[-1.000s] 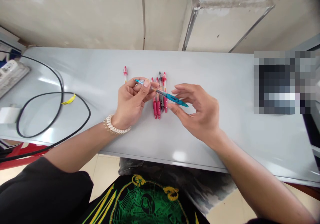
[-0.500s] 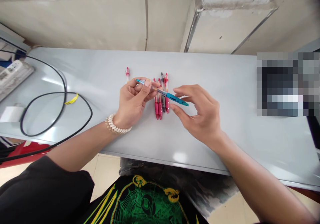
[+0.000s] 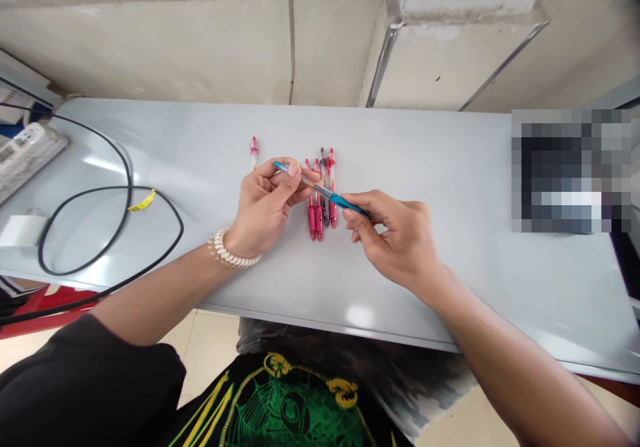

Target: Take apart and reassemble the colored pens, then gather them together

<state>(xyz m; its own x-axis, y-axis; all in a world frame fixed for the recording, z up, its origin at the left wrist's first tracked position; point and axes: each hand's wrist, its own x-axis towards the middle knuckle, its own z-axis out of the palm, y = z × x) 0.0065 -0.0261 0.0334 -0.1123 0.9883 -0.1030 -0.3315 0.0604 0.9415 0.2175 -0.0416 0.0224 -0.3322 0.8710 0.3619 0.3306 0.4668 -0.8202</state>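
Between my two hands a blue pen (image 3: 339, 200) with a clear barrel is held at a slant above the table. My left hand (image 3: 267, 207) pinches its upper end between thumb and fingers. Around the blue grip at the lower end, the thumb and fingers of my right hand (image 3: 395, 234) are closed, hiding the tip. Just beyond and below it lie several pens side by side, among them a pink pen (image 3: 312, 220) and a grey-black pen (image 3: 327, 215). Another pink pen (image 3: 254, 148) lies apart, partly hidden behind my left hand.
A looped black cable (image 3: 131, 160) with a yellow tag (image 3: 143, 201) lies on the left of the grey table (image 3: 440, 140). A white power strip (image 3: 30, 154) and a white block (image 3: 23, 229) are at the far left. A blurred-out dark object (image 3: 555, 174) stands at the right.
My right hand has moved from open beside the blue pen to closed on its grip. My left hand keeps its pinch on the upper end. The view has shifted slightly.
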